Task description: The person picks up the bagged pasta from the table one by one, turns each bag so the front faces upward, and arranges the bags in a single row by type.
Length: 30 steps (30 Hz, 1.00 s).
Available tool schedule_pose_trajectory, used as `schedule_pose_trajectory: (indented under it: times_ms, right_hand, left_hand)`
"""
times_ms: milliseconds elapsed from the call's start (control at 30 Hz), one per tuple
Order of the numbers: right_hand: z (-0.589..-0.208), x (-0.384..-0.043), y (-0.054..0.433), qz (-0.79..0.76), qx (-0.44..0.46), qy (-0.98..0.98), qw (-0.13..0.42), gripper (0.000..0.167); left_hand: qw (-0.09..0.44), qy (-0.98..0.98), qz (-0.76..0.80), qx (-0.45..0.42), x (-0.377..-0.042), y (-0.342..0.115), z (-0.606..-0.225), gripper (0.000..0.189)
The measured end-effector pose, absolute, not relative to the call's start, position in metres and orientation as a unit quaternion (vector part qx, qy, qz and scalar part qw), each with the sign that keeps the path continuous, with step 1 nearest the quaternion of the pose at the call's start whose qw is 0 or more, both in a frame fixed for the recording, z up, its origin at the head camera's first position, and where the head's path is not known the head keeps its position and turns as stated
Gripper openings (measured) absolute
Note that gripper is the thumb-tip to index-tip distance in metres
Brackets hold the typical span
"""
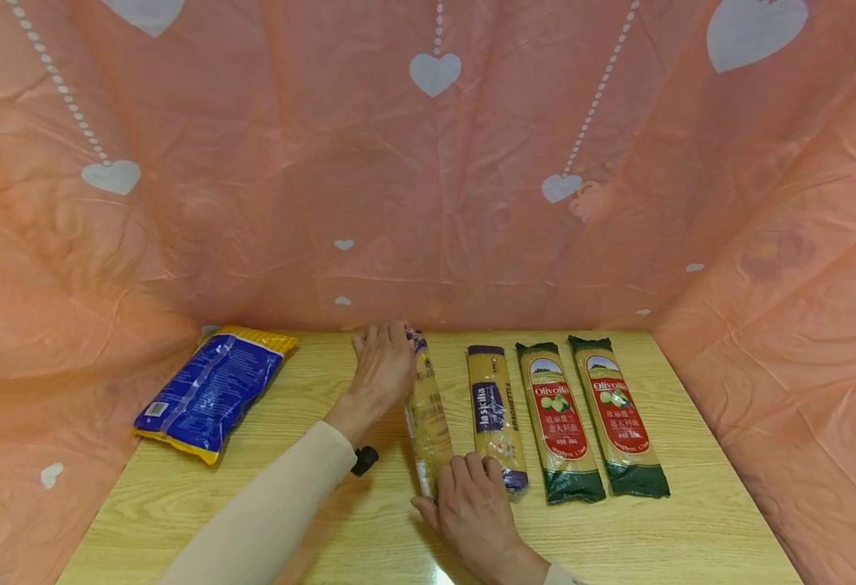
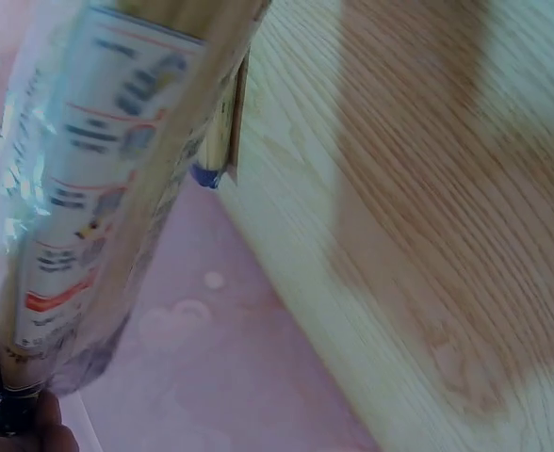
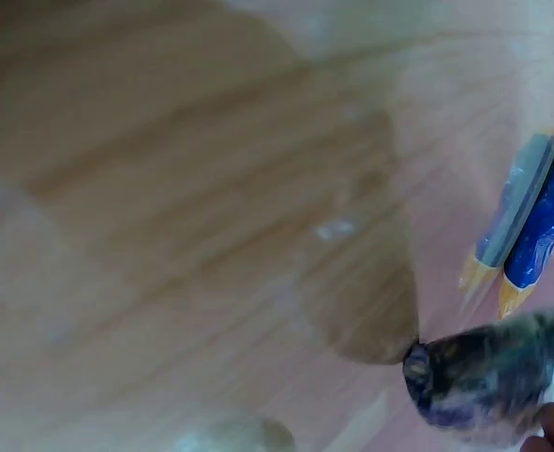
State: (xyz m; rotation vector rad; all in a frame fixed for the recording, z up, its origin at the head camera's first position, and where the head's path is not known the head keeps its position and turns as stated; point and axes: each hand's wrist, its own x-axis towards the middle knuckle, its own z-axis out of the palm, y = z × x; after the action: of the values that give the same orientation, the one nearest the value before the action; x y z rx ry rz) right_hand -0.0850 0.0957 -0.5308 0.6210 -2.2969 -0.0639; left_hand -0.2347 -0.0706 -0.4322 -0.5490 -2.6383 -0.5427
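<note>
Wood-grain bench (image 1: 691, 544), pink heart-print cloth (image 1: 369, 162) behind. One clear pasta packet (image 1: 431, 410), mid-bench: my left hand (image 1: 384, 366) grips its far end, my right hand (image 1: 475, 512) pinches its near end. Just right, one La Sicilia packet (image 1: 497, 406); beyond, two Olivoila packets (image 1: 561, 414). Well left, one blue-and-yellow bag (image 1: 212, 394).

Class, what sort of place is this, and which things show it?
Probably a makeshift filming or practice booth: pinkish heart-patterned sheeting hangs behind and beside a wood-grain table, where pasta packets lie.
</note>
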Motion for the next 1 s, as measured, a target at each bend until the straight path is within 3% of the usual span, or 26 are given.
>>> schedule_pose_trajectory:
  times_ms: [233,467,667,1000]
  right_hand:
    - [-0.524,-0.086,0.106,0.017,0.247,-0.892,0.378,0.043]
    - [-0.523,-0.088,0.116,-0.021,0.212,-0.908,0.362,0.062]
    - [-0.526,-0.093,0.106,-0.042,0.184,-0.924,0.332,0.076]
    - [-0.524,-0.091,0.097,0.060,0.149,-0.970,0.185,0.064]
  left_hand:
    - [0.160,-0.945,-0.215,-0.189,-0.237,-0.076,-0.432,0.023]
    - [0.110,-0.934,-0.288,-0.183,-0.239,-0.080,-0.430,0.024]
    - [0.112,-0.905,-0.357,-0.202,-0.235,-0.074,-0.426,0.030]
    - [0.153,-0.911,-0.314,-0.222,-0.231,-0.074,-0.426,0.044]
